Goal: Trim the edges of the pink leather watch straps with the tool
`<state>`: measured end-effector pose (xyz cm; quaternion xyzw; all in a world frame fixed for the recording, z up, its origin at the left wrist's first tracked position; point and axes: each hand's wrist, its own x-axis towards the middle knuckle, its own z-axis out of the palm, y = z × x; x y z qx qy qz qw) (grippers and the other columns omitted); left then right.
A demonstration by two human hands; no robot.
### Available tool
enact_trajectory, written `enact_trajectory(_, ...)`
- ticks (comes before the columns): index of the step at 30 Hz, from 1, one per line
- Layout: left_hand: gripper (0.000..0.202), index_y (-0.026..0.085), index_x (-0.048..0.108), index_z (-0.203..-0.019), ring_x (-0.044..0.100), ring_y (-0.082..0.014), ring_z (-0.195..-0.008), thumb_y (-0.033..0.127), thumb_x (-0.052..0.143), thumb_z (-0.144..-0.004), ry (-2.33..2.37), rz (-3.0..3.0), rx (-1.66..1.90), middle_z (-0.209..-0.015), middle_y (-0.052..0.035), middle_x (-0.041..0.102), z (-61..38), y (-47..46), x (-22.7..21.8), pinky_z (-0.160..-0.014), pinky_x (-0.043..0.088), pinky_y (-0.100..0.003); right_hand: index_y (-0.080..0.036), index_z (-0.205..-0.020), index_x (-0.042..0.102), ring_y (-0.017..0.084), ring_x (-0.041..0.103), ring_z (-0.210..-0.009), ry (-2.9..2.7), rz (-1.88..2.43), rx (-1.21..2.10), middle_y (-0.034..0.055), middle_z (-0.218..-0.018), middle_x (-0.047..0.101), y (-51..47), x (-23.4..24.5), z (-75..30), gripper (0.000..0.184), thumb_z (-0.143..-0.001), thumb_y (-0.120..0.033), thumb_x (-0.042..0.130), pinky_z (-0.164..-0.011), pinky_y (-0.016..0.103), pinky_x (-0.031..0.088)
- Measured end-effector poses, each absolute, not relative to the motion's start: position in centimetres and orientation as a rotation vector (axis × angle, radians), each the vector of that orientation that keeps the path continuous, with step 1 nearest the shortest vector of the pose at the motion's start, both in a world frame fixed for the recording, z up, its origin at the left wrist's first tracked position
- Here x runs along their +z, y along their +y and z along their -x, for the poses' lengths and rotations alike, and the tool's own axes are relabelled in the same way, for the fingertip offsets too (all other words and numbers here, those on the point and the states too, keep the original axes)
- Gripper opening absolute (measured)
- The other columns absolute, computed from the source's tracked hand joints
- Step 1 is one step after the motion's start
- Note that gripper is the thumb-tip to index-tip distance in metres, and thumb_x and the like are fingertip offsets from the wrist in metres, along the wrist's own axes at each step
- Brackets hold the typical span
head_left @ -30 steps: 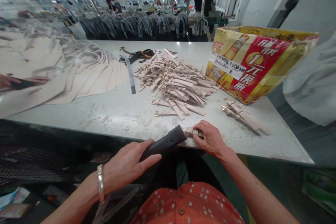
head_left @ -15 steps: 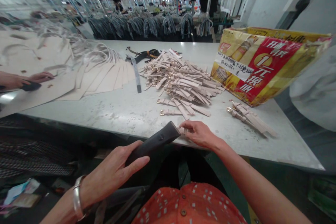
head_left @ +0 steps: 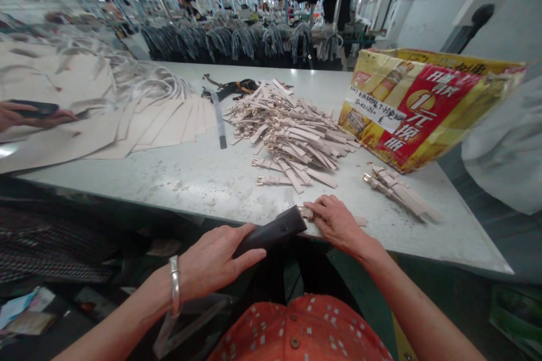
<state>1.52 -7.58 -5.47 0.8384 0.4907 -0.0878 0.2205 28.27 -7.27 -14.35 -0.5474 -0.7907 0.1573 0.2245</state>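
Observation:
My left hand is closed round a dark flat bar-shaped tool, whose far end rests at the near edge of the white table. My right hand presses fingers down on a beige strap with a small gold buckle, right at the tool's tip. A big heap of the same beige straps lies in the middle of the table. A smaller bunch of straps lies to the right.
A yellow and red carton stands at the right. Beige sheets and looped straps cover the left side. Another person's hands hold a dark object at the far left. A dark band lies beside the heap.
My left hand and the tool first drew back toward me, then came forward again to the strap. The other person's hands at the left lifted their dark object.

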Motion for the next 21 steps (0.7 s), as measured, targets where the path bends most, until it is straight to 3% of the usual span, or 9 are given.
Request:
enact_trajectory(8,0.050,0.021,0.059,-0.102,0.061,-0.0249,-0.075,0.059,0.035,-0.082,1.337,-2.529,-0.400,-0.078,-0.0077,0.065,-3.7,-4.9,-4.3,-0.065,0.041,-0.032,-0.021,-0.087,0.065,0.017,0.051,-0.082,-1.889,1.418,0.545,0.0034,-0.084,0.060,-7.0,-15.3,-28.9,0.022,-0.071,-0.009,0.055,-0.075,0.030,0.040)
enact_trajectory(21,0.053,0.022,0.061,-0.101,0.060,-0.0226,-0.077,0.062,0.034,-0.080,1.281,-2.488,-0.497,-0.084,-0.0071,0.065,-4.4,-2.9,-3.3,-0.066,0.041,-0.031,-0.024,-0.092,0.068,0.018,0.047,-0.082,-2.009,1.432,0.593,0.0030,-0.078,0.056,-6.4,-15.0,-29.9,0.022,-0.075,-0.014,0.059,-0.074,0.030,0.038)
